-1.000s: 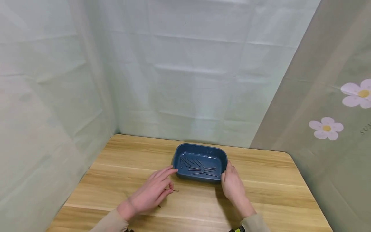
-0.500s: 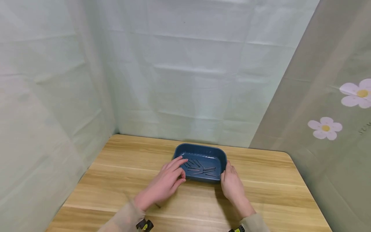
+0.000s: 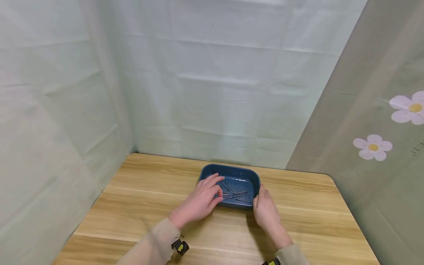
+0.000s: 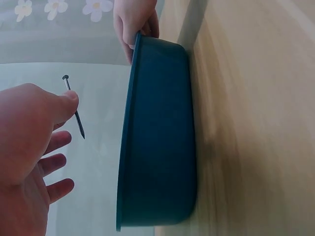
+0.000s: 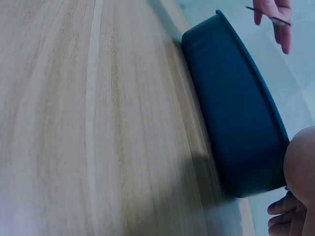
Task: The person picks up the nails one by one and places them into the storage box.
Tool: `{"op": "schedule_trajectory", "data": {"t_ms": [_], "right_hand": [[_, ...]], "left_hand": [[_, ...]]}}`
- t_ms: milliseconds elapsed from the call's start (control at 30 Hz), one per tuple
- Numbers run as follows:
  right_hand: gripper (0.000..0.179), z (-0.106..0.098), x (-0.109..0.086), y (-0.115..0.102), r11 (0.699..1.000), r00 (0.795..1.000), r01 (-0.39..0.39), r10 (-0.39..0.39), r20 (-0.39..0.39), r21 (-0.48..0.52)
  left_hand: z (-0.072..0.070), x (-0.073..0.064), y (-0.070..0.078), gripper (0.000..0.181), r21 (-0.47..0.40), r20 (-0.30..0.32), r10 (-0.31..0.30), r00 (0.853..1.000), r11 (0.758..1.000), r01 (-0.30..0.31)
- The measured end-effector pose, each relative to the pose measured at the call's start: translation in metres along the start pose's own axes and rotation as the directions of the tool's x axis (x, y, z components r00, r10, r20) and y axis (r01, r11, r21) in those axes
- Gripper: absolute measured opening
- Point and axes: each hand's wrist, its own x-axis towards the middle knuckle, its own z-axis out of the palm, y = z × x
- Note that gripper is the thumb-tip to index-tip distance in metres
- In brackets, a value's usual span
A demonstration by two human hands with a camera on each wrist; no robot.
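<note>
A dark blue rectangular dish (image 3: 228, 169) stands on the table, with several nails (image 3: 240, 194) lying loose on its bottom. My left hand (image 3: 202, 201) is over the dish's near left side and pinches one nail (image 4: 79, 121) between thumb and forefinger. In the left wrist view that nail slants with its head up, above the rim, and the other fingers are spread apart. At the dish's right end my right hand (image 3: 266, 211) grips the rim and wall. Its thumb and fingers lie on either side of the rim. Part of the dish's inside is hidden behind my left hand.
The wood-grain table (image 3: 308, 221) reaches back to a pale cloth curtain (image 3: 205, 110), and flowered cloth hangs at the right. Black wrist straps (image 3: 180, 246) sit over both sleeves. A small dark tip shows on the table beside the left sleeve.
My left hand has moved right and forward from the table to above the dish, carrying the pinched nail. The right hand and the dish have stayed in place.
</note>
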Motion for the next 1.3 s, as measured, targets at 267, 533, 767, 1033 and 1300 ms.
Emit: {"op": "schedule_trajectory", "data": {"t_ms": [267, 533, 767, 1033, 1300], "right_hand": [[0.056, 0.002, -0.001, -0.003, 1.0, 1.0, 0.007, -0.007, -0.011, 0.0], [0.055, 0.004, 0.0, -0.002, 1.0, 1.0, 0.01, -0.01, -0.009, 0.004], [0.056, 0.004, 0.0, 0.001, 1.0, 1.0, 0.0, 0.0, -0.017, 0.011], [0.055, 0.002, 0.0, 0.0, 1.0, 0.999, 0.01, -0.01, -0.031, 0.005], [0.055, 0.0, 0.0, 0.0, 1.0, 0.999, 0.018, -0.018, -0.032, -0.001]], "left_hand": [[0.006, 0.016, 0.001, 0.011, 0.026, 0.015, 0.008, 1.0, 1.0, -0.008], [0.018, 0.04, 0.001, 0.011, 0.085, 0.064, -0.032, 0.997, 0.996, 0.027], [0.032, 0.062, 0.004, 0.013, 0.128, 0.106, -0.114, 0.988, 0.987, 0.1], [0.044, 0.085, 0.009, 0.014, 0.168, 0.137, -0.17, 0.976, 0.975, 0.146], [0.053, 0.095, 0.013, 0.016, 0.209, 0.166, -0.204, 0.965, 0.963, 0.168]]}}
